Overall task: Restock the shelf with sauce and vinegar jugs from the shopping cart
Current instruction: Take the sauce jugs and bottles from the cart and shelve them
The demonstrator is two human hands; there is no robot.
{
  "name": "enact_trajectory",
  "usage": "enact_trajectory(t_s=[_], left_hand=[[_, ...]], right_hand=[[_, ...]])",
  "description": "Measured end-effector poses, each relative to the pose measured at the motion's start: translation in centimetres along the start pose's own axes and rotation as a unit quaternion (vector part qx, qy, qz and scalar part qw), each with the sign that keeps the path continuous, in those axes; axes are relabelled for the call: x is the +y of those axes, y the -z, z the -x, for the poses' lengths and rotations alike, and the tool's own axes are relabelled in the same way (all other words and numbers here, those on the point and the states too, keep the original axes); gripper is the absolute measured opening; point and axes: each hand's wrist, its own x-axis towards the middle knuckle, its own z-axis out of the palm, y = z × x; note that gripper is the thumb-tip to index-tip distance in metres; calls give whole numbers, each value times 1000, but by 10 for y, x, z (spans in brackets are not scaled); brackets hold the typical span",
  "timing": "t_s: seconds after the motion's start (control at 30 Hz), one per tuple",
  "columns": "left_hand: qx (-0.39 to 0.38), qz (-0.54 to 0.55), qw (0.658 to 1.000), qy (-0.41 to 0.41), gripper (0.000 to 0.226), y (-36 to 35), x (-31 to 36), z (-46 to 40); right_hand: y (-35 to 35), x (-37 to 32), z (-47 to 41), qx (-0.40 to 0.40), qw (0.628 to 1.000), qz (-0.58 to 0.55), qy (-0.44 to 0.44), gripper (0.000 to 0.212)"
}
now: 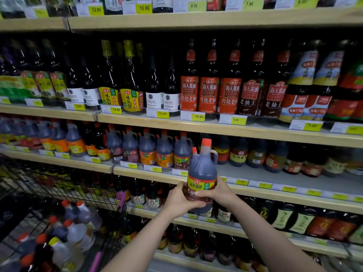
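— What's sitting at your far left?

— The shopping cart (pixel 59 195), holding orange-capped jugs (pixel 78 216), dark and pale.

— And your hands?

— Your left hand (pixel 179 201) is wrapping its fingers around the dark sauce jug (pixel 202 173) low down; your right hand (pixel 218 192) is curling its fingers across the yellow label. You're holding it upright, just in front of the shelf (pixel 275 176) beside matching jugs (pixel 165 151).

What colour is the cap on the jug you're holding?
Orange-red, on the dark sauce jug; its cap shows in the head view.
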Motion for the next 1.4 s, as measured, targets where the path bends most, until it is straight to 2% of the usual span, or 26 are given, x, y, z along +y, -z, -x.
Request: enact_trajectory(t_s=[0.07, 0.13, 0.2, 0.27, 0.43, 0.57, 0.77, 0.97, 1.03, 1.13, 1.23, 1.4], left_hand=[[6, -4, 1000, -13, 69, -9, 0, -3], [-25, -1, 1000, -19, 72, -12, -4, -13], [-66, -10, 997, -26, 85, -8, -8, -29], [-77, -50, 995, -28, 98, 0, -10, -48], [-18, -162, 985, -61, 83, 18, -35, -103], [7, -227, 971, -75, 84, 20, -64, -140], [31, -351, 926, -138, 86, 9, -114, -172], [45, -432, 882, -183, 88, 6, -143, -179], [44, -432, 882, -186, 91, 8, -148, -177], [32, -416, 888, -195, 92, 9, -154, -178], [18, -421, 886, -195, 92, 11, -158, -181], [24, -383, 902, -201, 87, 9, -158, -180]], right_hand=[[6, 6, -4, 18, 1000, 10, 1, 70], [13, 13, -9, 48, 999, 6, -2, 75], [19, 18, -17, 85, 996, 15, -3, 86], [25, 17, -30, 119, 992, 45, 2, 88], [33, 15, -79, 166, 983, 62, 41, 84], [27, 21, -116, 189, 978, 59, 70, 87], [19, 50, -162, 243, 960, 86, 107, 80], [17, 69, -193, 261, 957, 116, 56, 92], [18, 75, -202, 264, 957, 118, 31, 96], [18, 82, -210, 253, 960, 122, -4, 91], [18, 89, -211, 246, 961, 123, -8, 89], [18, 90, -210, 244, 961, 130, -7, 90]])
